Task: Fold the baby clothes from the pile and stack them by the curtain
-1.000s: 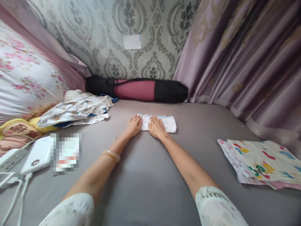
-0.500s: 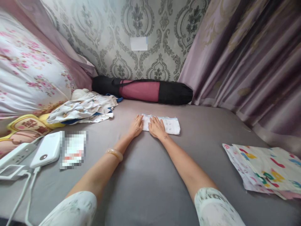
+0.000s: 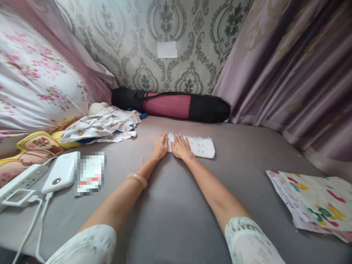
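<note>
A small white folded cloth (image 3: 204, 147) with pale grey marks and a light-blue edge lies flat on the grey sheet in front of me. My right hand (image 3: 180, 146) rests palm down on its left part, fingers spread over the fabric. Against the cloth's left end is my left hand (image 3: 160, 146), fingers stretched forward along that edge and touching it. Its fingertips are partly hard to make out. A pale bangle (image 3: 138, 179) sits on my left forearm.
A black and maroon long bag (image 3: 167, 105) lies along the wall. At left are crumpled clothes (image 3: 107, 124), a white power bank (image 3: 62, 172), a power strip (image 3: 23, 181) with cables, and a blurred packet (image 3: 90, 174). Folded patterned cloths (image 3: 319, 203) lie at right.
The view has shifted slightly, so the surroundings sit further right. My right hand has slid a little left along the cloth, closer to my left hand.
</note>
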Tool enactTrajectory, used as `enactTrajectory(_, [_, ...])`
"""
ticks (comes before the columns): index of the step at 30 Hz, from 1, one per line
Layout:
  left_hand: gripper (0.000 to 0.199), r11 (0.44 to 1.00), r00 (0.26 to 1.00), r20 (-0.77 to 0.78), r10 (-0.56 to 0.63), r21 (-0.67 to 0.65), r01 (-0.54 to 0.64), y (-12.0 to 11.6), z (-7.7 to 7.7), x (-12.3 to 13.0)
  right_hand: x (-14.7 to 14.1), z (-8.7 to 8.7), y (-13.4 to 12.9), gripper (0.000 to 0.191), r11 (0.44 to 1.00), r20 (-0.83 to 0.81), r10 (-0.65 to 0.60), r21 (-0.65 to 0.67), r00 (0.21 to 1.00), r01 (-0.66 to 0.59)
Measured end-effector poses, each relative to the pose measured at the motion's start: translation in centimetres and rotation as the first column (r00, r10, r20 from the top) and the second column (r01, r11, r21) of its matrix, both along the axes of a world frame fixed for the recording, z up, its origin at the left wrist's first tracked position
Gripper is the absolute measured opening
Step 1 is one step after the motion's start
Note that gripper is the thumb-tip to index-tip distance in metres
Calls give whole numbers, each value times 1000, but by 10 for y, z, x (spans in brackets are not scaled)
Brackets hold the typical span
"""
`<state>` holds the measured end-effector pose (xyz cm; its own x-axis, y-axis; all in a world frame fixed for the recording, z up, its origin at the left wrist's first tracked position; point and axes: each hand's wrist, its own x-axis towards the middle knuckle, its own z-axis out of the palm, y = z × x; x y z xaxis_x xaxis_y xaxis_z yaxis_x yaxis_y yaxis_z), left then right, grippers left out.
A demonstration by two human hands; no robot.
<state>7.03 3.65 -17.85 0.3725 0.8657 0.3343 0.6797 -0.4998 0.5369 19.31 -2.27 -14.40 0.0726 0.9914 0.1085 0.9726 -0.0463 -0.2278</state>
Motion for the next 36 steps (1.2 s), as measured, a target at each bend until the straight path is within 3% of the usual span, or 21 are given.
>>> enactTrajectory(3, [51,999,997,56,46,-30,-44,-3,7,0,-10,4,6,57,999,-5,28,26,1000,-28])
enactTrajectory(10, [60,992,993,70,97,-90,-90,-6,15,-3,-29,-2,16,58,989,-11,108,-104,994,-109])
enactTrajectory(13, [62,995,996,58,65,-85,-60,-7,13,-3,-19,7,10,57,992,-53,107,-66,993,-110])
enactTrajectory(16, [58,999,1000,-22,-11,-38,11,-12,11,-1,-3,14,-2,55,998,-30,30,48,999,-29])
enactTrajectory(20, [53,988,970,-199,-144,34,153,-21,12,1,13,6,-18,52,999,29,14,30,999,-14])
enactTrajectory(23, [54,978,929,-309,-202,-8,210,-24,15,2,16,-2,-21,51,1000,46,20,-1,999,-20])
enactTrajectory(27, [55,976,905,-366,-215,-47,213,-22,15,3,21,0,-23,52,1000,25,20,17,999,-20])
enactTrajectory(31, [55,979,907,-369,-202,-46,199,-21,13,3,37,1,-35,53,992,39,-73,102,997,69])
enactTrajectory(36, [54,978,902,-383,-200,-28,205,-20,11,3,48,-6,-44,53,994,9,-114,4,993,114])
